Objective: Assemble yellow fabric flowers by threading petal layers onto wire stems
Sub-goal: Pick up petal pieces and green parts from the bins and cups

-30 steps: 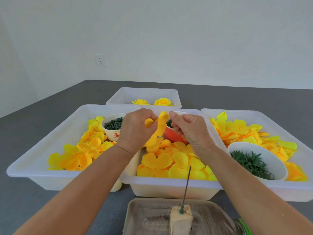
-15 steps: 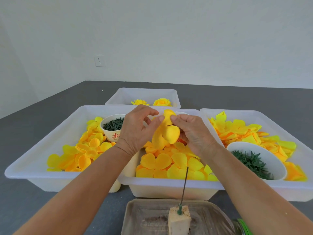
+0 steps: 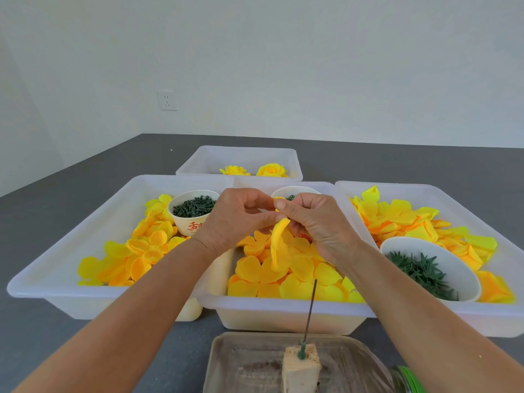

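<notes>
Both of my hands are up over the middle white plastic tray (image 3: 283, 313), working on one yellow fabric petal layer (image 3: 278, 245). My left hand (image 3: 238, 219) has its fingers curled in and the thumb pressed against the top of the petal layer, and my right hand (image 3: 314, 222) pinches the same top edge between thumb and forefinger, the rest of its fingers curled under. The petal layer hangs down edge-on from that pinch, dangling just above the loose pile of yellow petals (image 3: 283, 276) in the middle tray.

At the near edge of the dark grey table (image 3: 56, 336) there's a clear plastic dish (image 3: 255, 361) with a small pale foam block (image 3: 301, 370) in it, and a thin dark wire stem (image 3: 310, 310) stands upright out of that block, bare, well below the hands.

The left white tray (image 3: 71, 296) holds more yellow-orange petals plus a white paper cup of small dark green bits (image 3: 194, 211) near its far right corner. The right white tray (image 3: 496, 316) has folded yellow petals and a white bowl of green leafy calyx pieces (image 3: 425, 268). Toward the far edge of the table sits a fourth white tray (image 3: 241, 157) with two finished yellow flowers (image 3: 272, 170) in it.
</notes>
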Motion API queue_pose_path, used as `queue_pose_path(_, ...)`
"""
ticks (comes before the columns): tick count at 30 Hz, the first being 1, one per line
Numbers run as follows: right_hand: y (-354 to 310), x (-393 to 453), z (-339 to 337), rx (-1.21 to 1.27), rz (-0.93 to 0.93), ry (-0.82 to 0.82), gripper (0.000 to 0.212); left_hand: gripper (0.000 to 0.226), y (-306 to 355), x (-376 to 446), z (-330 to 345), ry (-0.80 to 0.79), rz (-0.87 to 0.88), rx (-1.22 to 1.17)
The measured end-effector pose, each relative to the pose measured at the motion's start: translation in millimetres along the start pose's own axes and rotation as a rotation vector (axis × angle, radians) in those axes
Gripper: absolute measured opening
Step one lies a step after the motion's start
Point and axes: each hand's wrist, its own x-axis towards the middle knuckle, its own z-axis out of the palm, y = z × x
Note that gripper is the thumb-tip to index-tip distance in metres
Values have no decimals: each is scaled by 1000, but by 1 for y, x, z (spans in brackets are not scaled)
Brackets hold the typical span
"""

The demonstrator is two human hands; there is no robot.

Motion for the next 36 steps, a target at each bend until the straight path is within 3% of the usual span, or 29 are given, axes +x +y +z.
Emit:
queue_pose_path(8, -2, 2, -2, 118, 59, -69, 28, 6, 0, -1, -2, -42, -120, -208)
queue_pose_path(14, 3, 3, -3, -78, 12, 74, 24, 14, -4, 4, -7, 183, -153, -111)
queue_pose_path(20, 4, 4, -5, -104, -32, 189, 22, 19, -12, 10, -15, 450, -168, -55)
queue_pose_path(24, 3, 4, -5, -3, -23, 167, 17, 19, -16, 13, -17, 495, -160, 11)
queue_pose_path(36, 8, 7, -5, -52, -83, 220, 13, 12, -19, 14, -20, 559, -122, 84)
